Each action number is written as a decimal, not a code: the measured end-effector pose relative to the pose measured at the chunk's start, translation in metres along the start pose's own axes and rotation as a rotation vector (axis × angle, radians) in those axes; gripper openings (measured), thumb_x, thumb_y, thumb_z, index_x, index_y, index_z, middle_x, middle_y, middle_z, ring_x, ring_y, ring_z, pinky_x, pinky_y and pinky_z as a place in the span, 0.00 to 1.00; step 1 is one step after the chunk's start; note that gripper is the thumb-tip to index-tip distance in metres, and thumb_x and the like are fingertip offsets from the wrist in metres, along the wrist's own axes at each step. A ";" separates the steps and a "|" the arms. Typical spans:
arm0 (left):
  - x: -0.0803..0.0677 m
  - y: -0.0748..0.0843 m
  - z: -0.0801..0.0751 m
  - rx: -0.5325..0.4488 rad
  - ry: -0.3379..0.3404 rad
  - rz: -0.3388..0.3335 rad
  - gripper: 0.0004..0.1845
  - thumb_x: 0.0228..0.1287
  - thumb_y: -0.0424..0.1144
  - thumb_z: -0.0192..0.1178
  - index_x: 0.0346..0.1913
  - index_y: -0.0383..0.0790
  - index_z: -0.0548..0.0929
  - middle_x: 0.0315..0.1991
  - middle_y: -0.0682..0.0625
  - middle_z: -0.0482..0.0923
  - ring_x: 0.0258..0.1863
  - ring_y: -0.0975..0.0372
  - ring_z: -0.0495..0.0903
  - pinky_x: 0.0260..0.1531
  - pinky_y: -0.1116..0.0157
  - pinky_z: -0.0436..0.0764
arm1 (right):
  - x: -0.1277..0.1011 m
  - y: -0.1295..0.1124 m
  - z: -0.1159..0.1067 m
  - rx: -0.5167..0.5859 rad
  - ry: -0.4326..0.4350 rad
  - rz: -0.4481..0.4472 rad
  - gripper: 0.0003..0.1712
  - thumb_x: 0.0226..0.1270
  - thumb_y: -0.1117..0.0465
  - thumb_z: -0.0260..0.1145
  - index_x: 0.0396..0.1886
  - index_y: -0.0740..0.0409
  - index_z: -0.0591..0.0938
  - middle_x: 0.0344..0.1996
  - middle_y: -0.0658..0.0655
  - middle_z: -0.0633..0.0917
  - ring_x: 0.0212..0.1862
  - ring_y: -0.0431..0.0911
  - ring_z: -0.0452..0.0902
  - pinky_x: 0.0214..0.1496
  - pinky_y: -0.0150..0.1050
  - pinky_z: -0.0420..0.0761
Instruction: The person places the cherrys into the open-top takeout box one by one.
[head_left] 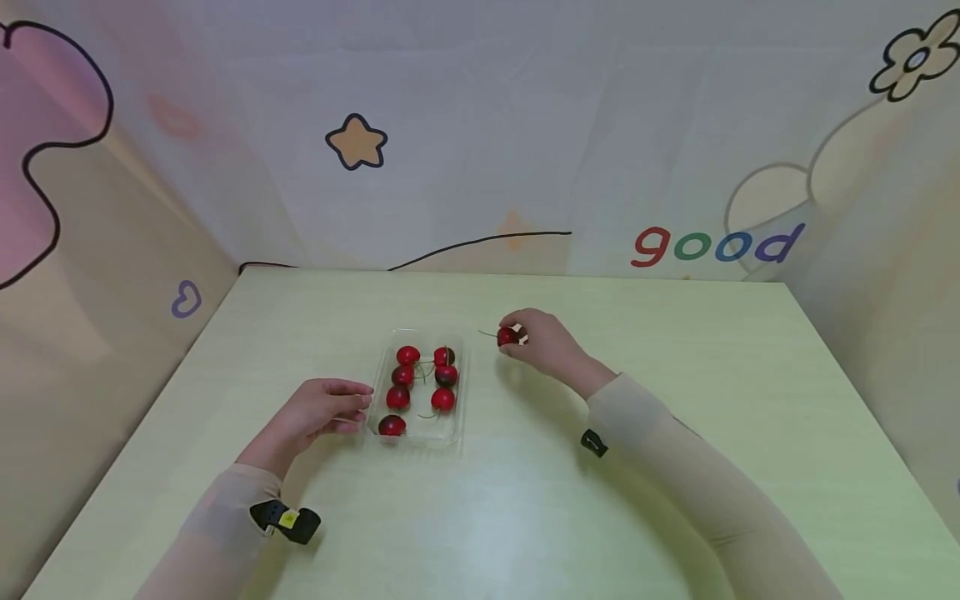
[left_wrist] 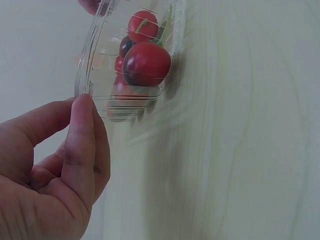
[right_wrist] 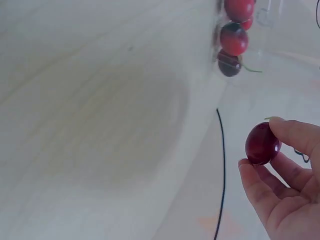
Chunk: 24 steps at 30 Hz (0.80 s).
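Note:
A clear plastic box holding several dark red cherries lies on the table. My left hand is at its left side, and in the left wrist view the thumb and fingers pinch the box's rim. Beyond the box and to its right, my right hand holds one cherry above the table between thumb and fingertips. Its thin stem points left toward the box. The right wrist view shows the same dark cherry gripped, with cherries in the box further off.
The pale wooden table is backed by a printed cloth with a star, a flower and the word "good". Similar cloth hangs at both sides. Black wrist straps sit on the sleeves.

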<state>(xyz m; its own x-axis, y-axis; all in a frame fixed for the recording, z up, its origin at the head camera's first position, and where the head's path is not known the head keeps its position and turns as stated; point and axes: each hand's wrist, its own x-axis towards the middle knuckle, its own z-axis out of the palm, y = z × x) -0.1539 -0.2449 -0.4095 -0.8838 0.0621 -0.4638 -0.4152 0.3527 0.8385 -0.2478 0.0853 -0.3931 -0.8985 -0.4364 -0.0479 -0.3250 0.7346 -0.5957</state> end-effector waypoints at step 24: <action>-0.001 0.001 0.000 0.007 0.012 -0.007 0.21 0.75 0.36 0.59 0.64 0.26 0.77 0.40 0.51 0.86 0.33 0.65 0.83 0.35 0.73 0.87 | -0.015 -0.033 -0.006 0.050 -0.076 -0.056 0.21 0.70 0.61 0.69 0.60 0.64 0.81 0.51 0.61 0.87 0.53 0.53 0.84 0.50 0.41 0.87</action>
<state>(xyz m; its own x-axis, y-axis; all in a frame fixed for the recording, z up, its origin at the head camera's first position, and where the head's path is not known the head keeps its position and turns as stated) -0.1530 -0.2445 -0.4081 -0.8833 0.0481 -0.4664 -0.4203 0.3599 0.8330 -0.2254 0.0711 -0.3678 -0.8536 -0.5157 -0.0732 -0.3573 0.6820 -0.6381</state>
